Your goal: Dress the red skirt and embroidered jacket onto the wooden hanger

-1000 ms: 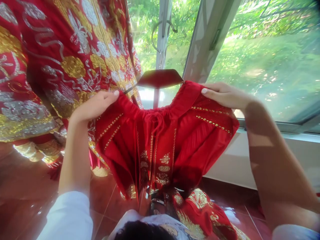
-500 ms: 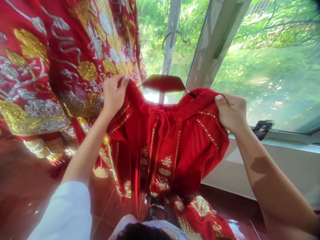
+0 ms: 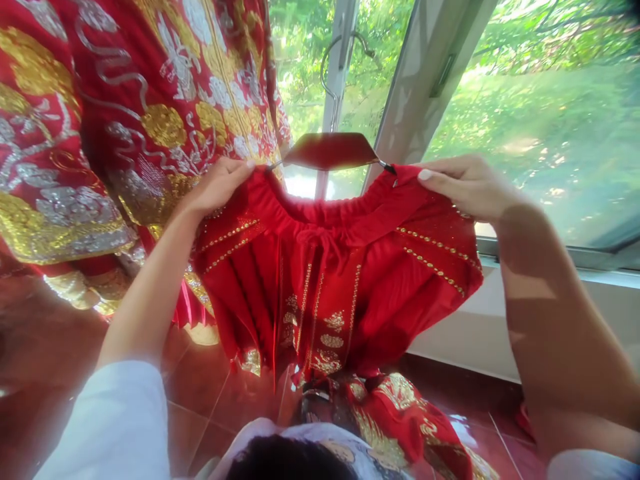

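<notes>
A red skirt (image 3: 330,280) with gold beading hangs in front of me from a clip hanger (image 3: 333,152). Its gathered waistband carries a small drawstring bow at the front. My left hand (image 3: 217,187) pinches the left end of the waistband beside one clip. At the other end, my right hand (image 3: 463,187) grips the waistband with the thumb on top, near the right clip. Between both hands the waistband sags in a curve. The hanger's metal hook points up in front of the window frame.
Red robes (image 3: 165,120) with gold and silver embroidery hang close on the left. A window (image 3: 540,153) with a wide frame stands ahead and right, above a pale wall. More red embroidered cloth (image 3: 415,420) lies low near my body, over the tiled floor (image 3: 200,407).
Both hands have moved outward along the waistband, my right hand turning flatter. The skirt's sides are spread wider, and the hanger sits slightly higher in view.
</notes>
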A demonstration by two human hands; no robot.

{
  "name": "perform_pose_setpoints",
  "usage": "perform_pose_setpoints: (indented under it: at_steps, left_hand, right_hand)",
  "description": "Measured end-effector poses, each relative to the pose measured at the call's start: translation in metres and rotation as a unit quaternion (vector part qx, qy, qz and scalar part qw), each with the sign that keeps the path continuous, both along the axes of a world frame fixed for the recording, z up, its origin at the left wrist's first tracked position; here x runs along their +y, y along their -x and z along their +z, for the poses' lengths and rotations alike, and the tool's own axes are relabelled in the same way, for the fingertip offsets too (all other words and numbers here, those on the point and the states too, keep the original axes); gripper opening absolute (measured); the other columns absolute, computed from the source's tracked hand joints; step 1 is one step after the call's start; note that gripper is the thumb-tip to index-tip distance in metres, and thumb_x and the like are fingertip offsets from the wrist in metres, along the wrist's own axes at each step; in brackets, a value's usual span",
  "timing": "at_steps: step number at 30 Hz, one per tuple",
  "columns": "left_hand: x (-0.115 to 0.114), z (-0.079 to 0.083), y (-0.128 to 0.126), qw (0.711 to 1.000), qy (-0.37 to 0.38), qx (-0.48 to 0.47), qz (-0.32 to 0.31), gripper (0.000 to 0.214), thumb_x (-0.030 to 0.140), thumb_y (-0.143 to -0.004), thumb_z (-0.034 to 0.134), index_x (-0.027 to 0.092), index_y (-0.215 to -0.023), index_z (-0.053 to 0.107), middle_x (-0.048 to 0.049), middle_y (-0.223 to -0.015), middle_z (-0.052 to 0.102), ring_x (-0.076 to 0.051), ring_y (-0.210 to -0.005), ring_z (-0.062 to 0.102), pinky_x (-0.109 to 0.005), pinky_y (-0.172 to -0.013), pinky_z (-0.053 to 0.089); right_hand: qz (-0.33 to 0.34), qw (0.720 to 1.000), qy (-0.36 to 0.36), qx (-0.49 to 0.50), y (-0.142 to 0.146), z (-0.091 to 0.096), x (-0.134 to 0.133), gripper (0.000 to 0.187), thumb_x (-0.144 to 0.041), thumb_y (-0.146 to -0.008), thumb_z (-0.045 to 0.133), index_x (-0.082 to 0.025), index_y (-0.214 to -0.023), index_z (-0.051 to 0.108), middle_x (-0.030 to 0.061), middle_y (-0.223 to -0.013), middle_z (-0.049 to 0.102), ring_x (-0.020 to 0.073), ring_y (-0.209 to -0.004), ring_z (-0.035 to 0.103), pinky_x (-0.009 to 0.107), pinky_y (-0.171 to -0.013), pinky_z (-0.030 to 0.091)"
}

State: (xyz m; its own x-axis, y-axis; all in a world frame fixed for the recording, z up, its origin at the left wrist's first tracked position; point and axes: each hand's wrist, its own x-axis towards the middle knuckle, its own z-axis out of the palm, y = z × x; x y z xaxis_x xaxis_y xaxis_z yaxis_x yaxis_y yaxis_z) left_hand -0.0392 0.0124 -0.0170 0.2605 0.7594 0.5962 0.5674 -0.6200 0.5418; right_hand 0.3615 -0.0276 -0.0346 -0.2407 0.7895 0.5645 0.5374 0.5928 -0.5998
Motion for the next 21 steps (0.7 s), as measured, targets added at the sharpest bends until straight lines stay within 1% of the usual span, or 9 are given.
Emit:
perform_pose_setpoints:
  at_steps: [2, 4, 6, 9, 13, 15, 16, 18, 21]
  left_hand:
    - [0.004, -0.003, -0.002, 0.999, 0.014, -0.024, -0.025, 0.057, 0.067, -0.081, 0.051, 0.020, -0.050, 0.037, 0.0003, -0.049, 0.034, -0.011, -0.045, 0.035, -0.027, -0.045, 0.029]
    - [0.011, -0.006, 0.000, 0.998, 0.009, -0.057, -0.038, 0.058, 0.071, -0.078, 0.051, 0.021, -0.052, 0.038, -0.0003, -0.051, 0.036, -0.011, -0.047, 0.038, -0.027, -0.046, 0.031]
    - [0.018, -0.008, 0.002, 0.994, 0.052, -0.063, -0.067, 0.059, 0.075, -0.077, 0.049, 0.021, -0.055, 0.043, -0.0015, -0.054, 0.043, -0.012, -0.048, 0.041, -0.028, -0.047, 0.035]
    - [0.024, -0.008, 0.007, 0.992, 0.089, -0.053, -0.074, 0.061, 0.080, -0.074, 0.046, 0.021, -0.060, 0.046, -0.0016, -0.058, 0.048, -0.013, -0.050, 0.044, -0.030, -0.051, 0.041]
    - [0.000, -0.020, 0.010, 0.997, -0.051, 0.032, 0.042, 0.056, 0.071, -0.084, 0.040, 0.020, -0.063, 0.053, -0.0032, -0.063, 0.055, -0.017, -0.062, 0.055, -0.034, -0.066, 0.047]
    - [-0.021, -0.038, 0.009, 0.982, -0.128, 0.060, 0.128, 0.046, 0.062, -0.087, 0.045, 0.021, -0.087, 0.064, -0.0072, -0.086, 0.066, -0.023, -0.084, 0.062, -0.038, -0.082, 0.048]
    - [-0.030, -0.049, 0.006, 0.972, -0.151, 0.064, 0.166, 0.044, 0.059, -0.086, 0.049, 0.022, -0.105, 0.063, -0.0097, -0.104, 0.067, -0.026, -0.099, 0.061, -0.041, -0.090, 0.046]
    - [-0.042, -0.072, -0.002, 0.956, -0.177, 0.062, 0.226, 0.064, 0.057, -0.082, 0.057, 0.021, -0.133, 0.047, -0.0156, -0.131, 0.054, -0.032, -0.122, 0.050, -0.047, -0.102, 0.039]
    - [-0.047, -0.096, -0.016, 0.943, -0.186, 0.069, 0.267, 0.095, 0.059, -0.071, 0.069, 0.016, -0.146, 0.027, -0.0222, -0.146, 0.035, -0.038, -0.138, 0.031, -0.052, -0.114, 0.024]
  right_hand:
    - [-0.032, 0.999, 0.001, 0.025, 0.004, -0.001, 0.005, 0.060, -0.063, -0.075, 0.061, -0.008, -0.095, 0.074, 0.0057, -0.077, 0.067, 0.0075, -0.062, 0.053, 0.019, -0.054, 0.038]
    - [-0.071, 0.991, -0.035, 0.107, 0.007, -0.002, 0.008, 0.051, -0.055, -0.079, 0.063, -0.005, -0.085, 0.073, 0.0068, -0.072, 0.065, 0.0062, -0.057, 0.051, 0.019, -0.052, 0.037]
    - [-0.097, 0.975, -0.085, 0.182, 0.010, 0.000, 0.009, 0.047, -0.050, -0.083, 0.061, -0.004, -0.078, 0.071, 0.0090, -0.071, 0.065, 0.0058, -0.056, 0.052, 0.020, -0.054, 0.039]
    - [-0.123, 0.973, -0.136, 0.137, 0.010, 0.001, 0.003, 0.047, -0.051, -0.084, 0.060, -0.006, -0.077, 0.071, 0.0097, -0.072, 0.066, 0.0068, -0.060, 0.054, 0.022, -0.059, 0.041]
    - [-0.120, 0.986, -0.098, 0.052, 0.000, -0.015, -0.018, 0.051, -0.058, -0.083, 0.057, -0.011, -0.092, 0.074, 0.0080, -0.079, 0.067, 0.0111, -0.070, 0.057, 0.025, -0.061, 0.040]
    - [-0.099, 0.991, -0.063, 0.071, -0.006, -0.030, -0.025, 0.048, -0.057, -0.080, 0.060, -0.015, -0.099, 0.073, 0.0075, -0.084, 0.067, 0.0133, -0.073, 0.058, 0.026, -0.062, 0.041]
    - [-0.094, 0.989, -0.063, 0.094, -0.008, -0.038, -0.026, 0.046, -0.055, -0.078, 0.062, -0.017, -0.101, 0.073, 0.0073, -0.085, 0.067, 0.0140, -0.073, 0.058, 0.027, -0.062, 0.042]
    - [-0.115, 0.978, -0.102, 0.140, -0.008, -0.051, -0.024, 0.043, -0.050, -0.076, 0.063, -0.016, -0.101, 0.072, 0.0075, -0.084, 0.066, 0.0150, -0.072, 0.058, 0.029, -0.064, 0.044]
    - [-0.219, 0.946, -0.211, 0.114, 0.000, -0.061, -0.024, 0.042, -0.044, -0.080, 0.056, -0.011, -0.103, 0.071, 0.0114, -0.087, 0.067, 0.0197, -0.077, 0.062, 0.035, -0.073, 0.048]
